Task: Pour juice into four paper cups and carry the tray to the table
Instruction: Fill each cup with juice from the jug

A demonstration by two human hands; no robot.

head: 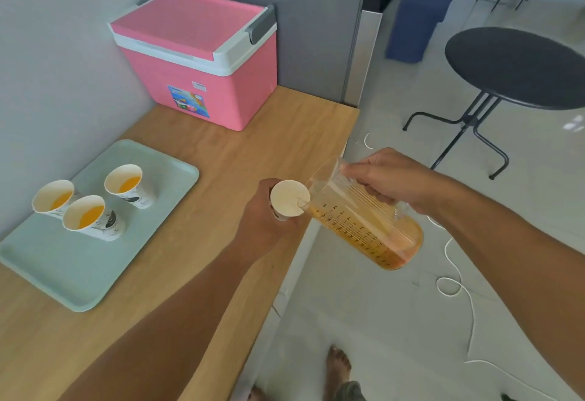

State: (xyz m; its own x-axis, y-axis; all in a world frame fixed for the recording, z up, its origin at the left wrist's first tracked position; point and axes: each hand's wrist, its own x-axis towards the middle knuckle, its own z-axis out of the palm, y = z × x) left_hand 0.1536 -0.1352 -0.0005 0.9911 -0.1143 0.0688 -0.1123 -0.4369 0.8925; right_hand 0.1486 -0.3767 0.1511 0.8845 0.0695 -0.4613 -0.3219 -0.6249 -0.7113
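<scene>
Left hand: centre of frame, wrapped around an empty paper cup at the bench edge.
Right hand: clamped on the tilted juice jug, spout touching the cup's rim.
Tray: lower left, carrying three filled cups.
Pink cooler: upper left.
</scene>
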